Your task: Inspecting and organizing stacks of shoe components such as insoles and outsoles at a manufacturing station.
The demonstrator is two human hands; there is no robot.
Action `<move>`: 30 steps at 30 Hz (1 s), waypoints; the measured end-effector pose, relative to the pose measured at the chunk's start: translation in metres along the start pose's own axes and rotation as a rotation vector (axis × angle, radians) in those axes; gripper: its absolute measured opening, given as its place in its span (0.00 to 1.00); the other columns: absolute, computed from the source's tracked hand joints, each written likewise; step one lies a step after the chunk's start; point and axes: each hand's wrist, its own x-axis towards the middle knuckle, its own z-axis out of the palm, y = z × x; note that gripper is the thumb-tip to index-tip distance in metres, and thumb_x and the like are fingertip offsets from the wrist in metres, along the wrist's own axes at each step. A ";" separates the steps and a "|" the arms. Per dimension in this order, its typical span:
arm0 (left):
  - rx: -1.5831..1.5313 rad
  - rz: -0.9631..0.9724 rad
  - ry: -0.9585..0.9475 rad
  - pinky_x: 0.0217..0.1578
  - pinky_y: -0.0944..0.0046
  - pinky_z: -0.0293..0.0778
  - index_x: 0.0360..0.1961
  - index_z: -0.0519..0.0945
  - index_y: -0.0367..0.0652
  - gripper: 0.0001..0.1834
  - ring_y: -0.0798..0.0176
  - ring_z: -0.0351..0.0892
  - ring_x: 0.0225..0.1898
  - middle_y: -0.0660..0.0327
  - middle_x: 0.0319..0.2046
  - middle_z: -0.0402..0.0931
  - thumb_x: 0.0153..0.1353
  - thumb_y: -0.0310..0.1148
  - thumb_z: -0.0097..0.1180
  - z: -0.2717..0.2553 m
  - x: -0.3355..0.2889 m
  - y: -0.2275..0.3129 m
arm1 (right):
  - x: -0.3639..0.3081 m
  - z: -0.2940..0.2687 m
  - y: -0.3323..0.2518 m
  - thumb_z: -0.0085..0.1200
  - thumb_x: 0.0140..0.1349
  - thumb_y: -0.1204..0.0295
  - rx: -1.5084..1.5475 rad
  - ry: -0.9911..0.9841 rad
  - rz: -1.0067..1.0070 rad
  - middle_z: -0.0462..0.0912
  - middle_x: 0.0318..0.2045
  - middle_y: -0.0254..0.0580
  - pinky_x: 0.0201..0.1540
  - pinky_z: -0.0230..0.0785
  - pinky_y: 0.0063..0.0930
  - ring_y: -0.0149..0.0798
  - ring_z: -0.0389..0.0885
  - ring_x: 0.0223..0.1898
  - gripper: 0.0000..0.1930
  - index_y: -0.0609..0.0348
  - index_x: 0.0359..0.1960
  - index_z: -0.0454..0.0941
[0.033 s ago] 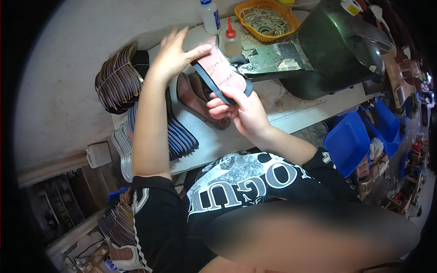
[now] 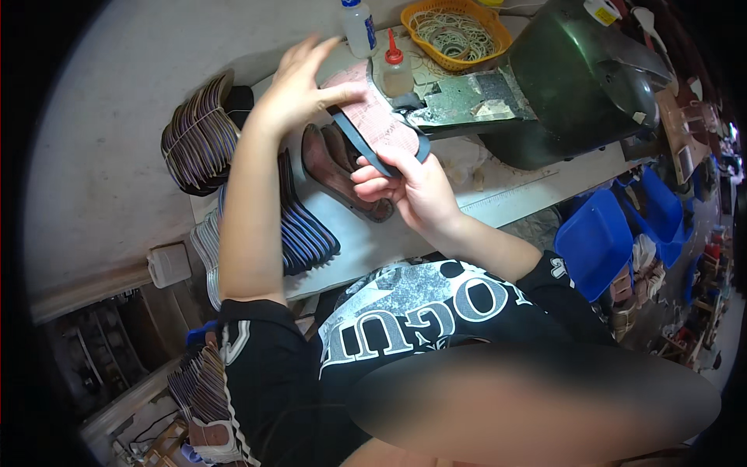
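A pink insole point(image 2: 378, 117) with a dark edge strip is held tilted above the white table. My right hand point(image 2: 420, 183) grips its near end, thumb on top and fingers curled under. At the far end, my left hand point(image 2: 294, 92) has its fingers spread away from the insole, while the thumb lies across the pink surface. Under the hands, a few brownish-pink insoles point(image 2: 327, 167) with dark rims rest on the tabletop. Beside my left forearm stands a row of dark insoles point(image 2: 307, 233) with blue edges.
A tied bundle of insoles point(image 2: 198, 140) sits at the left. Behind are a white bottle point(image 2: 359, 31), a red-capped glue bottle point(image 2: 397, 74) and a yellow basket point(image 2: 457, 64) of rubber bands. A dark green machine point(image 2: 576, 86) occupies the right, with blue chairs point(image 2: 595, 245) beyond the table point(image 2: 506, 202).
My left hand has shifted slightly up, its fingers lifting a little, and its thumb has slid along the insole. My right hand and the insole have barely moved.
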 end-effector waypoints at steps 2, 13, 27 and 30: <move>-0.068 0.186 -0.190 0.66 0.49 0.46 0.56 0.73 0.44 0.40 0.48 0.53 0.67 0.48 0.59 0.66 0.44 0.56 0.64 -0.004 0.017 0.000 | 0.004 0.007 0.000 0.47 0.64 0.66 0.011 0.009 0.036 0.82 0.29 0.47 0.33 0.78 0.27 0.37 0.83 0.27 0.15 0.69 0.41 0.73; -0.350 0.118 -0.968 0.40 0.63 0.60 0.33 0.70 0.46 0.25 0.60 0.61 0.38 0.63 0.28 0.66 0.47 0.52 0.66 -0.006 0.048 0.010 | 0.011 0.010 -0.013 0.48 0.67 0.60 -0.070 -0.008 0.017 0.79 0.40 0.48 0.42 0.78 0.27 0.37 0.83 0.37 0.22 0.66 0.53 0.69; -0.439 0.077 -0.975 0.27 0.65 0.65 0.35 0.75 0.42 0.19 0.66 0.68 0.25 0.60 0.20 0.70 0.57 0.49 0.58 -0.013 0.033 0.011 | 0.002 0.014 -0.027 0.39 0.70 0.57 0.091 0.010 0.182 0.79 0.45 0.55 0.52 0.72 0.30 0.43 0.82 0.45 0.25 0.69 0.56 0.65; -0.350 -0.035 -0.909 0.28 0.65 0.66 0.37 0.74 0.40 0.19 0.67 0.68 0.25 0.60 0.23 0.72 0.61 0.48 0.55 -0.018 0.018 0.021 | 0.004 0.009 -0.032 0.38 0.70 0.56 0.081 0.012 0.250 0.80 0.43 0.55 0.51 0.73 0.30 0.44 0.82 0.44 0.25 0.70 0.54 0.67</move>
